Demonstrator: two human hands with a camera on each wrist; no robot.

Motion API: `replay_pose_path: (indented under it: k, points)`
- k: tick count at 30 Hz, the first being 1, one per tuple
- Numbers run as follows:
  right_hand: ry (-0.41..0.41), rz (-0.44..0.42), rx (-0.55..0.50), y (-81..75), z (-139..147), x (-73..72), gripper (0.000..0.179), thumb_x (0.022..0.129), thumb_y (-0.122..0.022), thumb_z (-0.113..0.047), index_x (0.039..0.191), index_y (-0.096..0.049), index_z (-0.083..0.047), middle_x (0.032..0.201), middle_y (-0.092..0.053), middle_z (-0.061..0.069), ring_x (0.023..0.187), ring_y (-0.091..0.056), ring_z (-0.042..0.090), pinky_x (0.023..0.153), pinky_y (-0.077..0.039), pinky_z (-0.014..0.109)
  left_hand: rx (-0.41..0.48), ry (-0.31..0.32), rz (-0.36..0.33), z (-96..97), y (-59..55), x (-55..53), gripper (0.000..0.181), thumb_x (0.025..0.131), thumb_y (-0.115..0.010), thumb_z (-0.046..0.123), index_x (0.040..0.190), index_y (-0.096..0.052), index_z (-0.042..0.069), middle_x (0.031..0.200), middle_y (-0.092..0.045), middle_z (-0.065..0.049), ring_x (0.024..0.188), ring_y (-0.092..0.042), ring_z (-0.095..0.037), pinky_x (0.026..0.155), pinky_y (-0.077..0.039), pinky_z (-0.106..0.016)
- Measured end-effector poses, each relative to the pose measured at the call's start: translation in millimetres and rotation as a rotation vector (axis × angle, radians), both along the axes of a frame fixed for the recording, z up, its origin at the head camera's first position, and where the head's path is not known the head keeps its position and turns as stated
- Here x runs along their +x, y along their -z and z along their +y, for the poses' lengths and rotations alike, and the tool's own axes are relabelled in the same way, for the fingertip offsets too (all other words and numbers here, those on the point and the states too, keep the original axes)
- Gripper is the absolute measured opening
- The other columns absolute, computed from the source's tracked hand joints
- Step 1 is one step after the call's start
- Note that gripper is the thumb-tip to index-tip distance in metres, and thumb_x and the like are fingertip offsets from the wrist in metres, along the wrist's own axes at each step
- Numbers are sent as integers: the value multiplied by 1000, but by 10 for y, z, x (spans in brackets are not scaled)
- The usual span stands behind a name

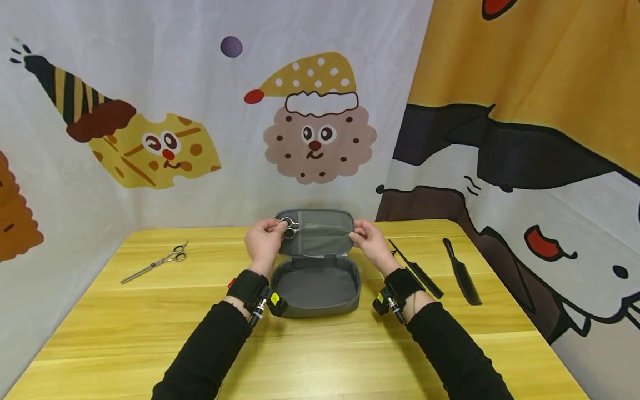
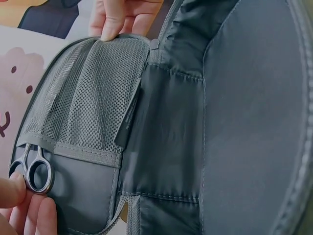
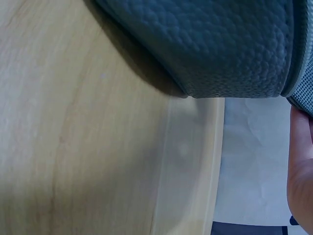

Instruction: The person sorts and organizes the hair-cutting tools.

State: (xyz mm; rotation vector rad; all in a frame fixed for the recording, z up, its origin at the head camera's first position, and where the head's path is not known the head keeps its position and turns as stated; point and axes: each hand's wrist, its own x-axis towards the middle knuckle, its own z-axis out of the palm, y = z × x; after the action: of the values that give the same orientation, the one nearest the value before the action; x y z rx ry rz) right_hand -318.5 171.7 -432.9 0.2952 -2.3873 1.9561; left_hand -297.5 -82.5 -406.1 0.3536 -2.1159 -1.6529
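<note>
A grey zippered case (image 1: 316,308) stands unfolded on the table, its lid (image 1: 327,245) raised at the back. Inside the lid is a mesh pocket (image 2: 93,98). Scissors (image 2: 40,152) sit in that pocket with their finger rings sticking out, the blades hidden behind the mesh. My left hand (image 1: 265,241) pinches one ring between thumb and fingers, at the lid's left side. At the opposite side, my right hand (image 1: 374,244) grips the lid's edge, thumb on the inner face. The case's lower half shows a bare grey floor.
On the table (image 1: 320,366), a second pair of scissors (image 1: 152,268) lies to the left. To the right lie a thin-handled comb (image 1: 426,279) and a wider black comb (image 1: 466,282). A cartoon-printed curtain (image 1: 190,205) hangs behind the table's back edge.
</note>
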Motion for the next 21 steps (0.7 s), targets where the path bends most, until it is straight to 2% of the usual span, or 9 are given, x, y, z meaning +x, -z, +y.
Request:
replay_pose_path:
  k: [8,21]
  points:
    - [25,-5,0,11,-5,-7,22,100,-53,3,121,-56,7,112,-66,22,92,-65,16,84,-56,31,19,2,4,82,-16,2,17,85,-79,14,93,-76,-1,87,-72,-13,62,-65,-12,57,-53,-20]
    - [17,11,-2,2,-33,-7,20,100,-53,4,120,-57,7,110,-66,22,92,-65,17,84,-57,32,7,26,-6,80,-18,1,18,86,-78,17,93,-76,0,87,-73,-13,66,-69,-18,63,-58,-28]
